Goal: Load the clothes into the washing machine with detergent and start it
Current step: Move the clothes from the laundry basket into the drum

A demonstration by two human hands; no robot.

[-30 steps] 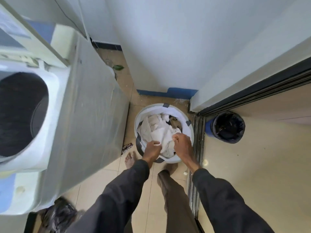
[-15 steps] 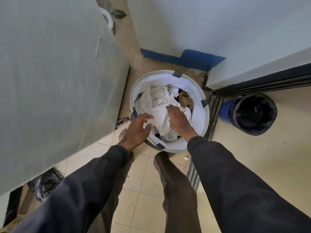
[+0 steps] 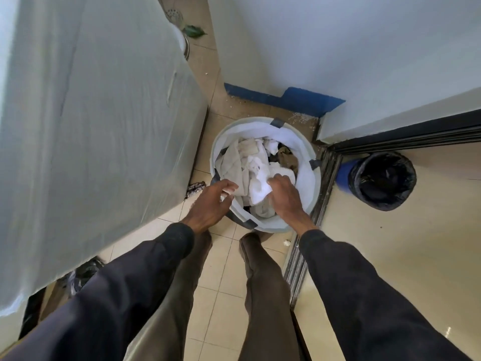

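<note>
Both hands reach down to the basket (image 3: 308,188) on the floor (image 3: 223,295). The right hand (image 3: 285,198) is inside it, fingers curled tight round a white piece (image 3: 260,190) of the clothes (image 3: 242,162). The left hand (image 3: 208,204) hangs over the near rim, fingers half bent and spread. A bit of white shows under those fingers, but it is too hard to tell if the hand holds it or just touches it.

All the clothes are in the basket, under and just past the hands. Most are white, with a brown piece (image 3: 287,158) at the far side, beyond the right hand.

Left of the left hand, close by, stands the washer (image 3: 104,126). Only its tall grey side shows. Its top and hole are out of sight. Right of the right hand, a little way off, sits a bin (image 3: 382,181) with a black bag. A door track (image 3: 304,243) runs along the floor between the basket and the bin.

The clothes lie in a tangled heap, so a pull on one piece could drag others over the rim, and they could drop on the gritty floor. The basket looks soft and light, so a hard tug could tip it. The load must go up high and to the left, so a loose grip could let small things slip out on the way.
</note>
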